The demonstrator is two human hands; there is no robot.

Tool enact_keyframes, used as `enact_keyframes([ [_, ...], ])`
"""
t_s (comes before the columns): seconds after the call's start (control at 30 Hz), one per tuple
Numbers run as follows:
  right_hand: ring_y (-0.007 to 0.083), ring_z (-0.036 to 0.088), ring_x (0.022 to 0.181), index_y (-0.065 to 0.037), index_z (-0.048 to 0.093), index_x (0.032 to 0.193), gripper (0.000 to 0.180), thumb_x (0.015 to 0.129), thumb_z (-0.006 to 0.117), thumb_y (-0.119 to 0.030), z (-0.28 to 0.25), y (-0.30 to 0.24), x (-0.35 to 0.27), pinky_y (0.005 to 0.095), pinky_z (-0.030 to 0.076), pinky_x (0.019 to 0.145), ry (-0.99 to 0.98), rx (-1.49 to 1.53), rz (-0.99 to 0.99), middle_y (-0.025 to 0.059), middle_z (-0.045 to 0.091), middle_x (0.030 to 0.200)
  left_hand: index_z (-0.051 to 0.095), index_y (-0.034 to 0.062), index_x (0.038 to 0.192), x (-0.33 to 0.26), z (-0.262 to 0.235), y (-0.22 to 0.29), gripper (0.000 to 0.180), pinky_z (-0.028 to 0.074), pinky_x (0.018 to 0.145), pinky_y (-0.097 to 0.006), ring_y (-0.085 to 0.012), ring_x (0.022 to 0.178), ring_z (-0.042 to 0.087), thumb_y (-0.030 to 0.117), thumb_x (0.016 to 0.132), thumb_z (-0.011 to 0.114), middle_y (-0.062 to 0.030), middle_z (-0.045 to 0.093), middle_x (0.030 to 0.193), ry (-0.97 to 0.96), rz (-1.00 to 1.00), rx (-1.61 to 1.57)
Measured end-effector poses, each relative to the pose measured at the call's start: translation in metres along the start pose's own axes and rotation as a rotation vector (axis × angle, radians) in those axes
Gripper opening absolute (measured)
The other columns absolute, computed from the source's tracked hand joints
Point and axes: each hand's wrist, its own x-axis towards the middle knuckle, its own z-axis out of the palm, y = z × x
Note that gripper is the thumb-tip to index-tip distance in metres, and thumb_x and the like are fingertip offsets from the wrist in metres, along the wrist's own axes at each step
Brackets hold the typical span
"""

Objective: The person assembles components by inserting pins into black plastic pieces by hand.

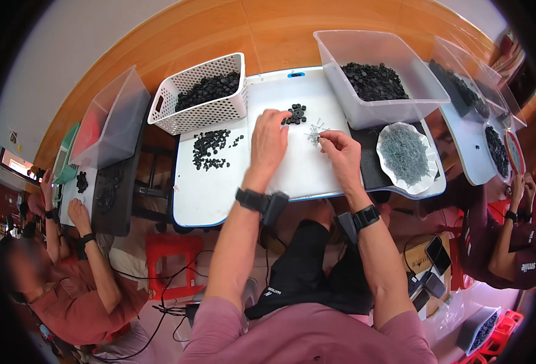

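My left hand point(269, 141) is at the near left side of a small cluster of black round parts point(296, 113) on the white table. Its index finger reaches to the cluster's edge, with the thumb apart from it and nothing visible between. To the right, my right hand point(342, 153) is closed in a pinch beside a little heap of thin, pale grey pins point(314, 131). Its fingertips hide whatever they may hold. A larger scatter of small black parts point(209, 149) lies to the left of my left hand.
Behind stand a white perforated basket point(202, 120) and a clear bin point(384, 109), both with black parts. A scalloped white dish point(428, 174) heaped with grey pins sits right. Co-workers sit at tables on either side. A red stool point(158, 267) stands below left.
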Motion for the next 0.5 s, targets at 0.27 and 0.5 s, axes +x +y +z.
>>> enact_keyframes([
  [0.27, 0.0056, 0.061, 0.069, 0.001, 0.077, 0.102, 0.015, 0.089, 0.075, -0.007, 0.002, 0.000, -0.001, 0.0236, 0.049, 0.065, 0.026, -0.066, -0.024, 0.0012, 0.072, 0.078, 0.079, 0.0049, 0.103, 0.038, 0.000, -0.032, 0.021, 0.052, 0.098, -0.044, -0.0344, 0.110, 0.063, 0.002, 0.084, 0.071, -0.0150, 0.069, 0.106, -0.423, 0.018, 0.273],
  [0.5, 0.0060, 0.061, 0.069, 0.002, 0.077, 0.101, 0.016, 0.089, 0.076, -0.008, -0.001, -0.004, -0.001, 0.0242, 0.049, 0.065, 0.034, -0.093, -0.014, 0.0019, 0.072, 0.078, 0.077, 0.0033, 0.101, 0.017, -0.003, -0.019, 0.016, 0.053, 0.092, -0.043, -0.0353, 0.105, 0.065, 0.005, 0.085, 0.074, -0.0161, 0.070, 0.102, -0.350, 0.049, 0.194],
])
